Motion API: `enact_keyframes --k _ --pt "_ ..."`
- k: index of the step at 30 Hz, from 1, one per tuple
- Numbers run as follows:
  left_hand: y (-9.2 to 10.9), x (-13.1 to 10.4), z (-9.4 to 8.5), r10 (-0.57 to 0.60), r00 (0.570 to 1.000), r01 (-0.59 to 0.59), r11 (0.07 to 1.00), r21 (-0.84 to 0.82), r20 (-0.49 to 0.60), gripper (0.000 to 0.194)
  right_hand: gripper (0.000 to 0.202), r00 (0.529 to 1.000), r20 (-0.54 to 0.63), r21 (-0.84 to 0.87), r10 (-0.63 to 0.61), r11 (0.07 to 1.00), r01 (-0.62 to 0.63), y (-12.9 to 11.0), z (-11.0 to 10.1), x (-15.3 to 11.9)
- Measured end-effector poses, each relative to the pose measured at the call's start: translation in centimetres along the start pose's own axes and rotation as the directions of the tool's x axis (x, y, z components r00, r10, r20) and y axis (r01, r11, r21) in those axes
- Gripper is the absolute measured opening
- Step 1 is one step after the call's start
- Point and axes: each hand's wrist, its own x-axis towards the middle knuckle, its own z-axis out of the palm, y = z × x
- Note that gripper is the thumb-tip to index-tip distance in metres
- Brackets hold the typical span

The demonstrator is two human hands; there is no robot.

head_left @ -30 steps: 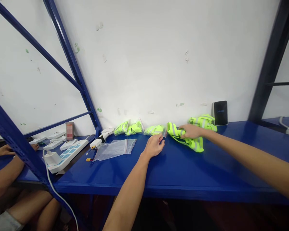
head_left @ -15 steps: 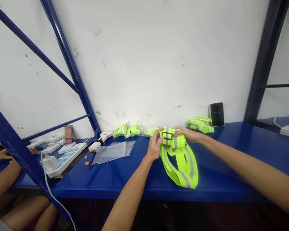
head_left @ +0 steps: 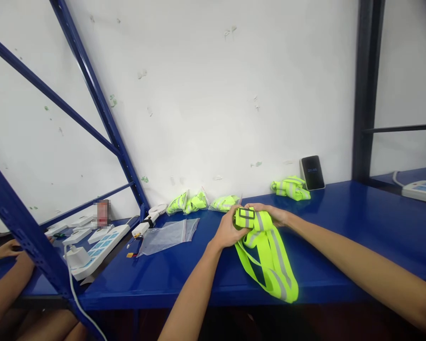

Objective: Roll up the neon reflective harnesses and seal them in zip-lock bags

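Both of my hands hold a neon yellow reflective strap with grey stripes, above the front part of the blue table. My left hand is closed on the strap's left side, beside a black buckle. On the far side, my right hand grips the folded part, its fingertips partly hidden behind the strap. The loose loops hang down toward me, over the table's front edge.
Bagged yellow straps lie along the wall, with an unbagged bundle beside a black-screened device. Clear plastic bags, a white fan and a power strip are left. Another person's arm shows beyond the blue post.
The view has shifted a little. The folded part of the strap has turned in my hands, and its loops hang further to the right and lower.
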Motion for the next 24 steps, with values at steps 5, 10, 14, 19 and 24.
enact_keyframes --k 5,10,14,19,24 --pt "-0.3 -0.1 0.3 0.041 0.978 0.007 0.973 0.233 -0.205 0.029 0.046 0.979 -0.203 -0.206 -0.003 0.978 -0.039 0.5 0.4 0.5" --pt "-1.6 0.6 0.0 -0.168 0.899 0.157 0.986 -0.061 -0.405 0.034 0.050 0.786 -0.377 -0.731 -0.489 0.678 0.071 -0.3 -0.1 0.8" --pt "-3.1 1.1 -0.7 -0.519 0.784 0.325 0.810 -0.488 -0.340 0.046 0.044 0.803 -0.150 -0.826 -0.576 0.520 0.218 -1.6 0.7 -0.4" --pt "-4.2 1.1 -1.2 -0.613 0.734 0.270 0.658 -0.703 -0.291 0.047 0.086 0.861 0.259 -0.924 -0.438 0.146 0.353 -1.6 3.4 -1.5" --pt "-3.3 1.0 -1.0 -0.469 0.870 0.189 0.600 -0.778 -0.150 0.047 0.079 0.846 0.274 -0.952 -0.458 -0.002 0.307 -0.5 4.4 -0.8"
